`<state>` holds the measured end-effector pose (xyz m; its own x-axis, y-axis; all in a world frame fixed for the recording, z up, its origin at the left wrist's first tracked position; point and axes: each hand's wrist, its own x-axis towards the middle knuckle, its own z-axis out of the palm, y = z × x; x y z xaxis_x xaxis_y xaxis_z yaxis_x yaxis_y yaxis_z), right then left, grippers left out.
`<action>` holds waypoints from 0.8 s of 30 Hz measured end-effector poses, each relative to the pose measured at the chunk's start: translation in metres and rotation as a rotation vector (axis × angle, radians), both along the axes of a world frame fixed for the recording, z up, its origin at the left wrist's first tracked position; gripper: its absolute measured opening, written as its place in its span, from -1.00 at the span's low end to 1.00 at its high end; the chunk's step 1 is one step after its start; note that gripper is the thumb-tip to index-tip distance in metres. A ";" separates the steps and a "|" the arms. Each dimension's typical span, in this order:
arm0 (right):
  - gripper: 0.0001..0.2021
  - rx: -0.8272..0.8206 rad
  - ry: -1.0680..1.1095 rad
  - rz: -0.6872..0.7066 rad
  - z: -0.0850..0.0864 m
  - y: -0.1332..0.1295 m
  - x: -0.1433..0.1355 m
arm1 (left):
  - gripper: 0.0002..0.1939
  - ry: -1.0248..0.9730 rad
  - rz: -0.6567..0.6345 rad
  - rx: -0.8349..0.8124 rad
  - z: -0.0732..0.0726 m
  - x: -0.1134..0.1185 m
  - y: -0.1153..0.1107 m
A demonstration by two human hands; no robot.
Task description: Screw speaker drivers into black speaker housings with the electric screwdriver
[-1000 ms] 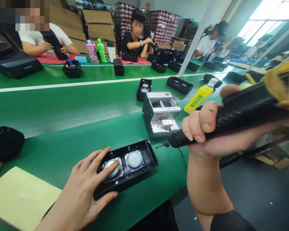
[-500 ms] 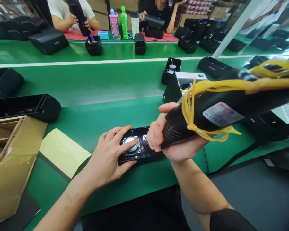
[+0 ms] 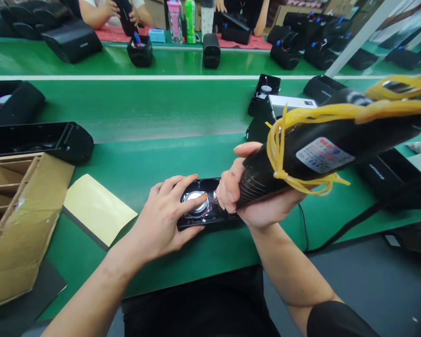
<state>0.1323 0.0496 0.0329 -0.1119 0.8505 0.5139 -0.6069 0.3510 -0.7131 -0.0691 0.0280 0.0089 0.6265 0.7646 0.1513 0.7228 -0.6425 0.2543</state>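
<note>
Across the work area a smooth green bench [image 3: 119, 171] is spread, faintly glossy under the light. On its left a brown cardboard box [image 3: 28, 234] is placed, its outer wall creased and its inside split by thin dividers. To the right a black driver [image 3: 368, 135] is held slantwise, its rounded barrel wrapped in stretchy-looking yellow bands [image 3: 337, 112]. Held clear of the black housing [image 3: 217, 216] a second ago, it is now brought down over that housing's right end, so the work seems to be centred there (the bit is hidden behind the fingers, and contact cannot be told). The driver's ridged lower part is tightly wrapped by the right hand [image 3: 259, 213]. By the left hand [image 3: 164, 213], fingers spread, the housing's left end is spanned, with the thumb along the near side. The housing, a shallow oblong tray of hard, shiny plastic, is laid open side up on the bench between both hands. Inside, a round pale speaker [image 3: 194, 195] is partly covered by a finger; beside it a tiny white plug [image 3: 204, 220] is seen.
</note>
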 end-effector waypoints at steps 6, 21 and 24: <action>-0.37 0.029 0.018 0.032 -0.007 0.002 0.000 | -0.51 -0.006 0.000 -0.002 0.000 0.000 0.001; -0.53 -0.099 -0.051 0.189 -0.027 -0.003 0.000 | -0.47 -0.038 -0.039 0.009 0.004 0.002 -0.001; -0.48 -0.115 -0.057 0.152 -0.034 -0.004 0.000 | -0.45 -0.041 -0.044 0.001 0.004 0.001 -0.001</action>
